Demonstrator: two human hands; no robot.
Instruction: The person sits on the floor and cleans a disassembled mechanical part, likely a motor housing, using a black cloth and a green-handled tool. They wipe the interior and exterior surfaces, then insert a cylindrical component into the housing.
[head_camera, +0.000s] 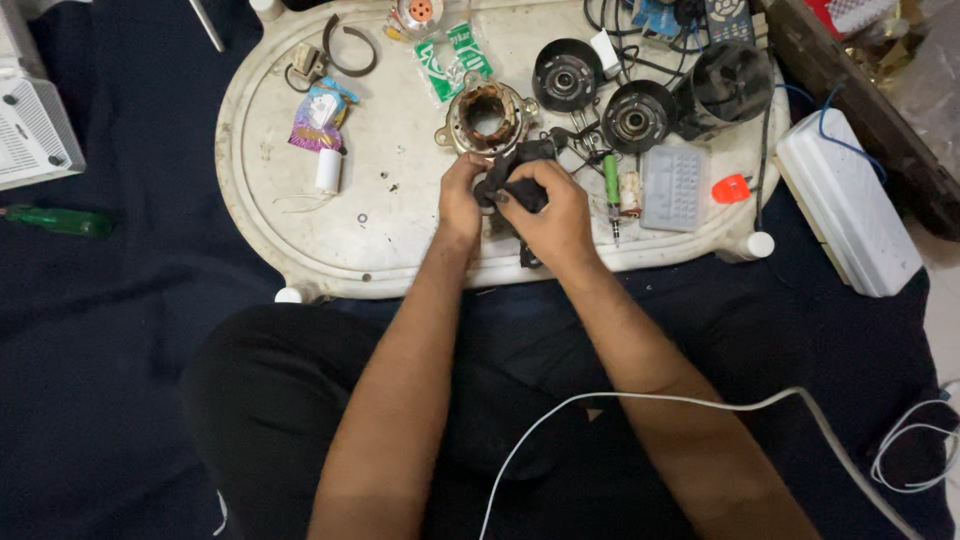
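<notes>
A motor stator (487, 115) lies far on the worktop (400, 245). Right of it sit two end caps (600, 95). A screwdriver (60, 220) lies on the floor, far left.

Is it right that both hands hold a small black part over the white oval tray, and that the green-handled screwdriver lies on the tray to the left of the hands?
Not quite. In the head view, the left hand and right hand do hold the small black part over the white oval tray, but the green-handled screwdriver lies on the tray to the right of the hands, not the left.
</notes>
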